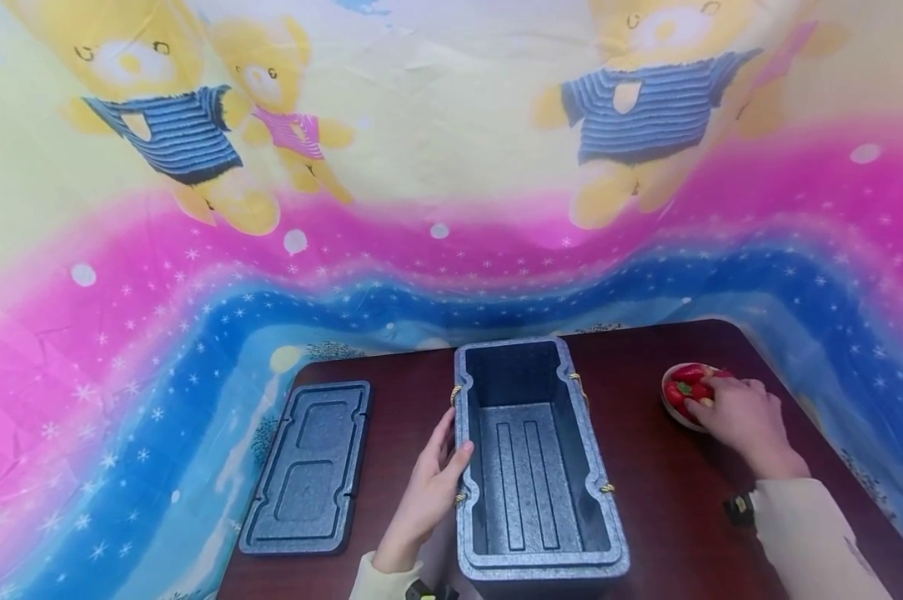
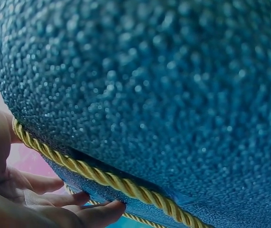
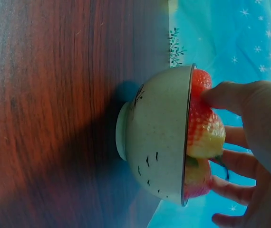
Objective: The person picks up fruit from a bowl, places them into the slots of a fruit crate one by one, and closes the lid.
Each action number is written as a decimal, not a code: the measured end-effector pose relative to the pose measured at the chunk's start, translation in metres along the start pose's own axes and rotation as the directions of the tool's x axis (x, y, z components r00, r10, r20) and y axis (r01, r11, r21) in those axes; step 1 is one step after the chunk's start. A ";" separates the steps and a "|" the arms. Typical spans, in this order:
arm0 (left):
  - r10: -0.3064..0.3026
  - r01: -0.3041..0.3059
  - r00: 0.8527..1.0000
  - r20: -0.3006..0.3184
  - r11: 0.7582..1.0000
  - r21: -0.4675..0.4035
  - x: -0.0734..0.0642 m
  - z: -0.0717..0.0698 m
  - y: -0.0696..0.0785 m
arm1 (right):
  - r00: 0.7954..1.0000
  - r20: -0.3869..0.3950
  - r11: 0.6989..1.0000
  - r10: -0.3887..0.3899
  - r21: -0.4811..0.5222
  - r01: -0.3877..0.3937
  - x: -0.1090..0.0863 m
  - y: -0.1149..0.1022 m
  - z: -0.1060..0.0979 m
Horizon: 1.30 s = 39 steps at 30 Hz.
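Grey box [image 1: 529, 467] between lid [image 1: 308, 471] and bowl [image 3: 157, 133]; right fingers [image 3: 233, 190] pinch strawberry [image 3: 203, 124].

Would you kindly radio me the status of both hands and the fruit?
Left hand against box. Right hand on fruit in bowl. Lid off, beside box; nothing visibly blocking.

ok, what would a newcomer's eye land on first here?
Probably the bright bear-print backdrop behind the table. Next, the big open box near the middle, its lid lying to the left. Then the red fruit in the bowl at the right, with the right grip on it.
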<state>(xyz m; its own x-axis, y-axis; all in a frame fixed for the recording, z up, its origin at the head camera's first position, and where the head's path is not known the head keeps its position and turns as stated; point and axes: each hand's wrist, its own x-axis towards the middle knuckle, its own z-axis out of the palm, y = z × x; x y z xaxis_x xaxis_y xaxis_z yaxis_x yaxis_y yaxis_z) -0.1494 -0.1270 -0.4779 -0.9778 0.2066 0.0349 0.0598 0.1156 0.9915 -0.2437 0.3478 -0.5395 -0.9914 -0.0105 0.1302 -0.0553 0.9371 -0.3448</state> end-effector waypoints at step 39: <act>-0.056 0.057 0.998 0.036 0.998 -0.012 0.003 -0.004 0.000 | 0.999 0.009 0.998 0.048 -0.031 -0.048 0.019 -0.007 0.008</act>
<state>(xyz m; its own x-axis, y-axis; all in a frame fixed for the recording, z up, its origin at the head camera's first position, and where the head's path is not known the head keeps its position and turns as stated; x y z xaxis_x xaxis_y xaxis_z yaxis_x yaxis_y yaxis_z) -0.1535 -0.1302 -0.4777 -0.9717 0.2349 -0.0256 0.0017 0.1153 0.9933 -0.2636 0.3383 -0.5423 -0.9939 0.0313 0.1054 -0.0043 0.9468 -0.3217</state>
